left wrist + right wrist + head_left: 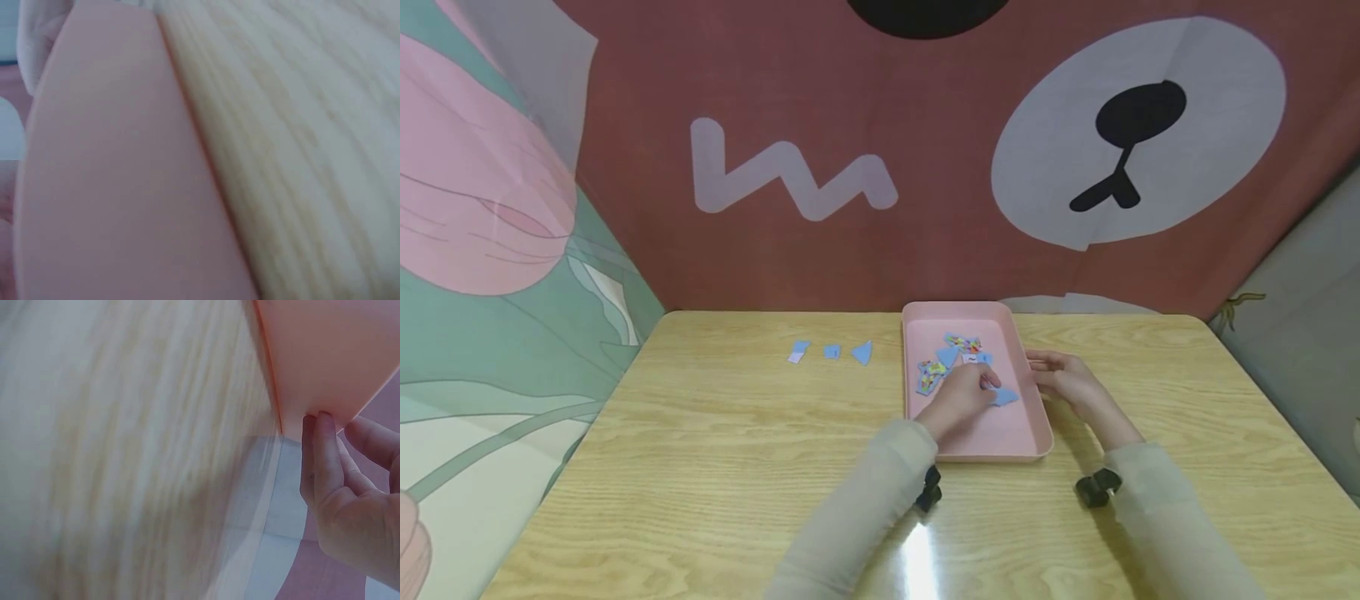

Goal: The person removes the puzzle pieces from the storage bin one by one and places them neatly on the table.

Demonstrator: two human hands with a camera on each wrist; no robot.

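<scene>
A shallow pink tray [973, 446] holds several flat paper-like pieces. My left hand [962, 396] reaches into it with bent fingers, right by a blue piece [1006, 397]; whether it pinches that piece is hidden. Beyond the fingers lie a multicoloured speckled piece [962, 342], a blue triangular piece [947, 357] and a white-and-blue piece [972, 358]. Another speckled piece [929, 377] lies left of the hand. My right hand [1067, 383] touches the tray's right wall from outside. In the right wrist view, its fairly straight fingers [326, 450] rest against the pink wall.
Left of the tray, a white-and-blue piece [799, 351], a small blue square [832, 352] and a blue triangle [862, 353] lie in a row on the wooden table [715, 467]. A printed cloth [790, 258] hangs behind the table. The left wrist view mostly shows the tray's side.
</scene>
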